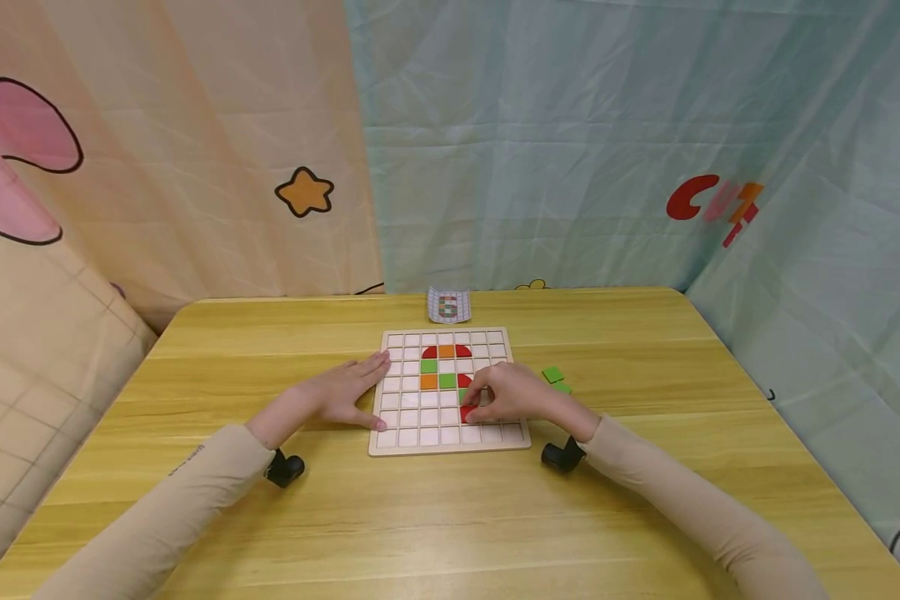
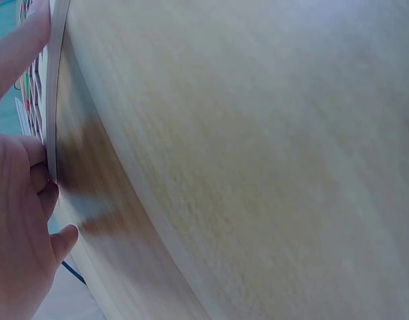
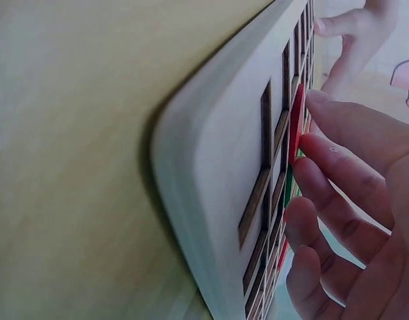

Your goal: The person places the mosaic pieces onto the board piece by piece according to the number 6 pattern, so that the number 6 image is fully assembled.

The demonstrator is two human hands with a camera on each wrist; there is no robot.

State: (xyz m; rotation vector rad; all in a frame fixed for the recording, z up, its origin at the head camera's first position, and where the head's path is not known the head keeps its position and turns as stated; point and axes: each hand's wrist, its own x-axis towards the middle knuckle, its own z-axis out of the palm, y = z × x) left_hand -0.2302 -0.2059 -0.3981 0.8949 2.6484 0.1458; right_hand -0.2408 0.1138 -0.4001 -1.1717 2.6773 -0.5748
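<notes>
A pale wooden grid board (image 1: 450, 443) lies on the table, with red, orange and green tiles set in some of its squares. My right hand (image 1: 506, 393) is over the board's right half, its thumb and index finger pinching a red tile (image 3: 296, 123) at a square below a green one. Whether that tile sits fully in its square I cannot tell. At the board's left edge, my left hand (image 1: 343, 392) rests with fingers spread, fingertips and thumb touching the frame. Seen from the left wrist, the hand (image 2: 18, 220) lies against the board's side.
Two loose green tiles (image 1: 552, 375) lie on the table right of the board, beside the right wrist. A small printed pattern card (image 1: 461, 308) stands behind the board. Printed curtains (image 1: 570, 167) hang behind the wooden table (image 1: 420, 525).
</notes>
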